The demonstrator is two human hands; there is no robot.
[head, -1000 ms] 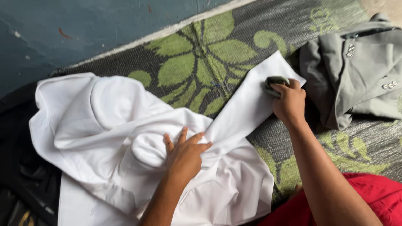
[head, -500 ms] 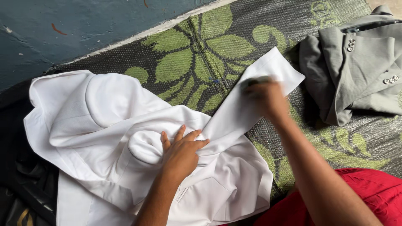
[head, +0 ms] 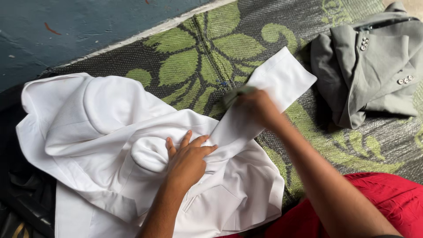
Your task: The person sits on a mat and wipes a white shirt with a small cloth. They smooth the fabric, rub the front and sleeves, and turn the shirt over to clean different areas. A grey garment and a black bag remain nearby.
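**Pressing flat, rubbing the sleeve**

Left hand (head: 187, 161) spread flat, fingers apart, pinning white cotton jacket (head: 119, 145) at green-patterned woven mat's (head: 211, 57) left edge. Right hand (head: 257, 105), blurred, closed around small dark-green pad (head: 233, 94) on sleeve (head: 273, 86). Grey buttoned jacket (head: 374, 70) crumpled near right edge.

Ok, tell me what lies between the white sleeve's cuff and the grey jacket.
In the head view, only a strip of the green-patterned mat separates the white sleeve's cuff from the grey jacket; nothing else lies there.
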